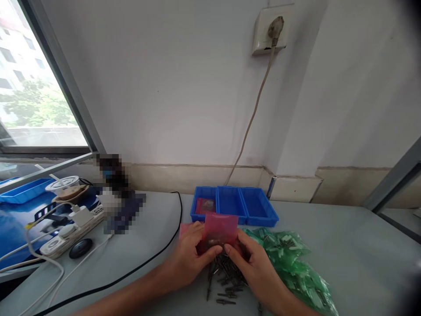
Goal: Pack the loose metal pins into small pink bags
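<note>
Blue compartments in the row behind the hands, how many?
3, side by side: left compartment, with a pink packet inside; middle compartment; right compartment. None looks hidden.

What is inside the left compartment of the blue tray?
A pink packet lies there, contents unclear. The pink bag between left hand and right hand hides the front right corner of the compartment.

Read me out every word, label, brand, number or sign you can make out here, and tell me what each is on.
No text can be read in this view.
Pink bag, held by the left hand and right hand: no readable print.
Green bags: no readable print.
Blue tray: no readable lettering.
Power strip, wall socket: any markings are too small or blurred to read.
</note>
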The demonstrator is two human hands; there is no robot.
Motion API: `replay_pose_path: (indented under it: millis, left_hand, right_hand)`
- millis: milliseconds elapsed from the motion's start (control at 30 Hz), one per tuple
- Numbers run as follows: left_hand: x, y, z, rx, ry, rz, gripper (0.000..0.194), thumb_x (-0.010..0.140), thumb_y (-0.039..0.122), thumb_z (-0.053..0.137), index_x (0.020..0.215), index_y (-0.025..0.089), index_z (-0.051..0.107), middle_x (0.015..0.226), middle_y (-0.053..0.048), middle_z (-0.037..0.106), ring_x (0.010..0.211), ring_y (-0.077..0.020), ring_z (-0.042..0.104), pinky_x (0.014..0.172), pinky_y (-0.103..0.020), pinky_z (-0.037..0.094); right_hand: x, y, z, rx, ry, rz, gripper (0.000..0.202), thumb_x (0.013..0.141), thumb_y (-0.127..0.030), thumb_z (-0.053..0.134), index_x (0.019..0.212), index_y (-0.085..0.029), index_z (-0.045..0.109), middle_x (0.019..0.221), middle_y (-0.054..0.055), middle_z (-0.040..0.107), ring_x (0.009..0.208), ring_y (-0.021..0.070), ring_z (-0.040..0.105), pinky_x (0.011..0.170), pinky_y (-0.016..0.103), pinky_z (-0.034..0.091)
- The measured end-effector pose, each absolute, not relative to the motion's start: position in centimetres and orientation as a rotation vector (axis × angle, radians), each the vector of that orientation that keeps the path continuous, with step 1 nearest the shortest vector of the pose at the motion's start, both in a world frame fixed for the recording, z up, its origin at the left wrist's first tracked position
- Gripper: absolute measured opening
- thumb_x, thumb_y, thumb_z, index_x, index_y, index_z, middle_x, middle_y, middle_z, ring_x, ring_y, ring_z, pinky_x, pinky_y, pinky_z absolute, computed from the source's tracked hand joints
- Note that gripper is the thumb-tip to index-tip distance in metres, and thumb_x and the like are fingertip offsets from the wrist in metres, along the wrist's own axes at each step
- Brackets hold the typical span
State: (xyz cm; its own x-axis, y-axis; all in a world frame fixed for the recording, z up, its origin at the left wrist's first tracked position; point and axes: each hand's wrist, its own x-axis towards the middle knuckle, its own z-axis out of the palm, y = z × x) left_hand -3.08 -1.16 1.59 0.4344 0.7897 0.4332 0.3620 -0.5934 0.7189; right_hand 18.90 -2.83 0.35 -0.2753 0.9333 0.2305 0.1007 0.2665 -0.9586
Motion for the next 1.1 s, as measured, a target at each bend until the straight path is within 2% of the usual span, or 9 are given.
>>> replay_pose_path:
  millis: [67, 167, 233, 333, 600, 833, 967, 1100]
  left_hand:
    - [-3.14, -1.14, 1.74, 2.139, 0.968, 1.061, 0.032, 0.107, 0.042, 0.063, 0.131, 0.023, 0.071, 0.127, -0.009, 0.074, 0.118, -0.0277, 0.065, 0.110, -0.041, 0.048]
    - [-3.19, -1.07, 1.81, 2.126, 1.005, 1.096, 0.030, 0.112, 0.041, 0.053, 0.117, 0.020, 0.074, 0.112, -0.009, 0.075, 0.112, -0.0271, 0.065, 0.108, -0.041, 0.050]
    - [-3.17, -1.03, 1.81, 2.135, 1.028, 1.100, 0.032, 0.112, 0.042, 0.051, 0.108, 0.020, 0.074, 0.106, -0.009, 0.074, 0.109, -0.0266, 0.065, 0.106, -0.040, 0.051]
    - [-3.10, -1.02, 1.77, 2.154, 1.041, 1.077, 0.032, 0.111, 0.043, 0.052, 0.103, 0.020, 0.073, 0.104, -0.008, 0.073, 0.105, -0.0255, 0.065, 0.106, -0.040, 0.051]
    - [-3.25, -1.02, 1.22, 2.148, 1.086, 1.108, 0.034, 0.111, 0.046, 0.054, 0.107, 0.019, 0.075, 0.097, -0.008, 0.075, 0.094, -0.0239, 0.066, 0.092, -0.036, 0.057]
    - [-3.28, -0.86, 1.40, 2.175, 1.103, 1.127, 0.037, 0.112, 0.046, 0.051, 0.101, 0.020, 0.076, 0.092, -0.006, 0.073, 0.090, -0.0229, 0.066, 0.092, -0.035, 0.056]
    - [-3.23, -0.82, 1.23, 2.184, 1.118, 1.133, 0.036, 0.111, 0.046, 0.053, 0.102, 0.020, 0.077, 0.091, -0.006, 0.074, 0.087, -0.0223, 0.066, 0.086, -0.033, 0.057]
    - [-3.21, -0.95, 1.34, 2.223, 1.091, 1.135, 0.037, 0.111, 0.047, 0.053, 0.103, 0.020, 0.077, 0.091, -0.007, 0.074, 0.089, -0.0231, 0.067, 0.088, -0.034, 0.058]
  right_hand:
    - [18.95, -2.81, 0.47, -0.965, -1.592, 1.132, 0.027, 0.104, -0.048, 0.063, 0.111, -0.024, 0.071, 0.094, 0.003, 0.069, 0.088, 0.0234, 0.062, 0.086, 0.034, 0.054]
    - [19.06, -2.84, 0.42, -0.993, -1.578, 1.093, 0.027, 0.103, -0.049, 0.065, 0.102, -0.023, 0.071, 0.090, 0.003, 0.069, 0.085, 0.0232, 0.062, 0.086, 0.035, 0.055]
    - [19.14, -2.84, 0.28, -1.014, -1.588, 1.064, 0.028, 0.103, -0.049, 0.065, 0.095, -0.022, 0.069, 0.087, 0.003, 0.066, 0.086, 0.0235, 0.062, 0.088, 0.036, 0.055]
    - [19.22, -2.74, 0.09, -1.018, -1.618, 1.018, 0.028, 0.105, -0.049, 0.061, 0.098, -0.023, 0.068, 0.089, 0.003, 0.064, 0.092, 0.0244, 0.062, 0.093, 0.037, 0.054]
    - [19.23, -2.62, 0.39, -0.996, -1.642, 0.961, 0.027, 0.109, -0.047, 0.056, 0.103, -0.024, 0.069, 0.100, 0.004, 0.066, 0.100, 0.0248, 0.062, 0.091, 0.034, 0.052]
    - [19.29, -2.61, 0.64, -1.037, -1.668, 0.929, 0.029, 0.109, -0.047, 0.055, 0.100, -0.023, 0.068, 0.103, 0.005, 0.066, 0.094, 0.0233, 0.061, 0.085, 0.034, 0.051]
    - [19.41, -2.59, 0.49, -1.028, -1.706, 0.892, 0.026, 0.108, -0.045, 0.057, 0.103, -0.023, 0.070, 0.104, 0.005, 0.066, 0.096, 0.0241, 0.061, 0.089, 0.035, 0.051]
    - [19.47, -2.54, 0.40, -1.038, -1.717, 0.872, 0.023, 0.108, -0.043, 0.058, 0.110, -0.025, 0.072, 0.112, 0.007, 0.067, 0.105, 0.0261, 0.062, 0.097, 0.038, 0.051]
